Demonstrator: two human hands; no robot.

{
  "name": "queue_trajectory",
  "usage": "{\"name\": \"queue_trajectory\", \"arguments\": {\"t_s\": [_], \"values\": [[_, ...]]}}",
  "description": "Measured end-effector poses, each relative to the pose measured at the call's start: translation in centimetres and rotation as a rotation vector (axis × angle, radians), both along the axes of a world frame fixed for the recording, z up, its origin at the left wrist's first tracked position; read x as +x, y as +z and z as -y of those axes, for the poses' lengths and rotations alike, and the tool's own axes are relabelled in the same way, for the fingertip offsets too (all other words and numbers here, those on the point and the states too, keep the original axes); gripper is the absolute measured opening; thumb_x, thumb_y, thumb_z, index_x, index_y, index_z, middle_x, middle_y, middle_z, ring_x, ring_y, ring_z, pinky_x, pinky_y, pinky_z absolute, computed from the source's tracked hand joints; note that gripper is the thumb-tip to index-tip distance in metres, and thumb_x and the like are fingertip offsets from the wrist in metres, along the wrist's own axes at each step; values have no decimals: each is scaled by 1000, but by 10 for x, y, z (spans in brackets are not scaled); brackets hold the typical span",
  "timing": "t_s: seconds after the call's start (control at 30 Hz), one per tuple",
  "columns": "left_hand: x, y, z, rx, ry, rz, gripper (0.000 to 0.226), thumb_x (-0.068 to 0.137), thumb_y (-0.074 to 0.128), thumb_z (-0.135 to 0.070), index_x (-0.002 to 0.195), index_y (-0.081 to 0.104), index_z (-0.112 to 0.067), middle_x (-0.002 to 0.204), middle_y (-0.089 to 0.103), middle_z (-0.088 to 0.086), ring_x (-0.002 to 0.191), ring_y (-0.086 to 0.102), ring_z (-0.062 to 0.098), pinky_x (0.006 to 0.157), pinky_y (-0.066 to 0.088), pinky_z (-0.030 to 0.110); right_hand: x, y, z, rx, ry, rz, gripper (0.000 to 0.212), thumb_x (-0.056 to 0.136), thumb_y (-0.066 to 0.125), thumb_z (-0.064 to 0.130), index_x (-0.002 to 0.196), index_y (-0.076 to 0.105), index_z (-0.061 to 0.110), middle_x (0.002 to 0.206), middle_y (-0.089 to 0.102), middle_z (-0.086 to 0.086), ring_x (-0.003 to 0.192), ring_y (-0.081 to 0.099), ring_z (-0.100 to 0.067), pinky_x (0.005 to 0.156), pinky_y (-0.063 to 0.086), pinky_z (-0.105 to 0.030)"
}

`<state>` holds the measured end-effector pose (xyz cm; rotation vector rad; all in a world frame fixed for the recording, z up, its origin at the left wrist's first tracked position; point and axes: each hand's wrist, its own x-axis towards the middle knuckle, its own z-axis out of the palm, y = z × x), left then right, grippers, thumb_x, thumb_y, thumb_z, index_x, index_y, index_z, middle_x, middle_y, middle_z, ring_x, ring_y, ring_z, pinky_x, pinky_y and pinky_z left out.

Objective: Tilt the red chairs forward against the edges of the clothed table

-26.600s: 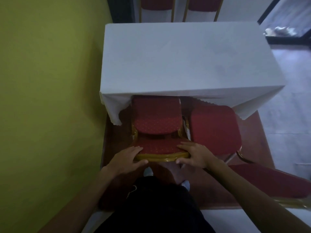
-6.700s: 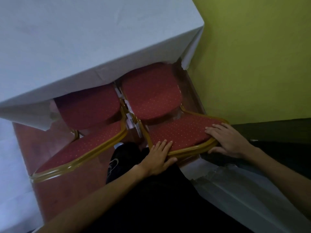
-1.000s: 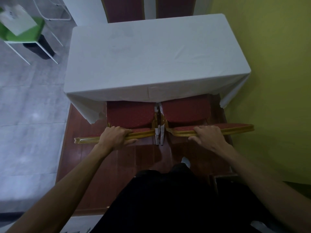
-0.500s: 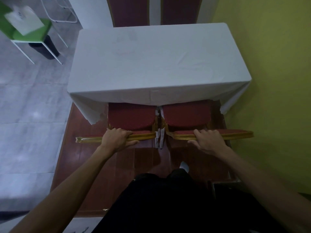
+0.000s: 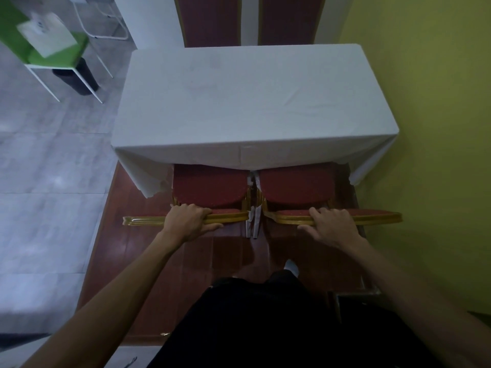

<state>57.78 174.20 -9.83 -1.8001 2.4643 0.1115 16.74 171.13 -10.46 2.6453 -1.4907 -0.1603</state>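
A yellow-green wall point(image 5: 430, 128) ran along the right hand's side, grey floor tiles point(image 5: 53, 160) along the left hand's side, and a red-brown wooden platform point(image 5: 148, 261) lay under both forearms. Directly ahead of the hands stood the table point(image 5: 252, 102), draped in a white cloth whose front hem hung down just beyond the chairs.

Two red chairs sat side by side between the hands and the table. The left chair point(image 5: 210, 188) and the right chair point(image 5: 296, 187) were close together at the centre, their padded seats partly tucked under the cloth hem. Two more red chair backs showed beyond the far table edge.

The left hand point(image 5: 190, 221) was clenched over the gilt top rail of the left chair's back, fingers wrapped over the front, thumb behind. The right hand point(image 5: 332, 225) gripped the right chair's top rail likewise.

Handling assessment: the frames appeared to be rigid metal, likely moderately heavy, with soft upholstery. The smooth gilt rail could be slippery; the top rail near its middle offered the best leverage. The cloth was loose and could snag or drag when a back met the table edge.
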Motion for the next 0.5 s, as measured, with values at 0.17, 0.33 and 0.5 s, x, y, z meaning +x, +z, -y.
{"name": "queue_trajectory", "arguments": {"t_s": [0.17,0.33,0.5], "values": [[0,2,0,12,-19,6,88,77,4,-91,90,67,-32,66,63,-11,56,63,11,49,53,30,0,0,0,-35,13,-5,66,93,23,74,86,57,18,67,60,-2,48,56,-18,45,29,-23],[-1,4,0,23,-24,19,76,81,18,-89,83,65,-29,67,64,-9,58,65,15,45,47,28,0,1,0,-13,4,0,70,93,16,75,84,56,18,64,56,0,45,46,-14,44,31,-22],[-5,6,-2,-20,-50,-2,81,83,19,-86,110,64,-25,97,72,-3,80,70,20,59,56,34,1,4,0,21,-26,23,70,91,23,79,82,57,18,65,62,-1,49,58,-20,44,34,-23]]}}
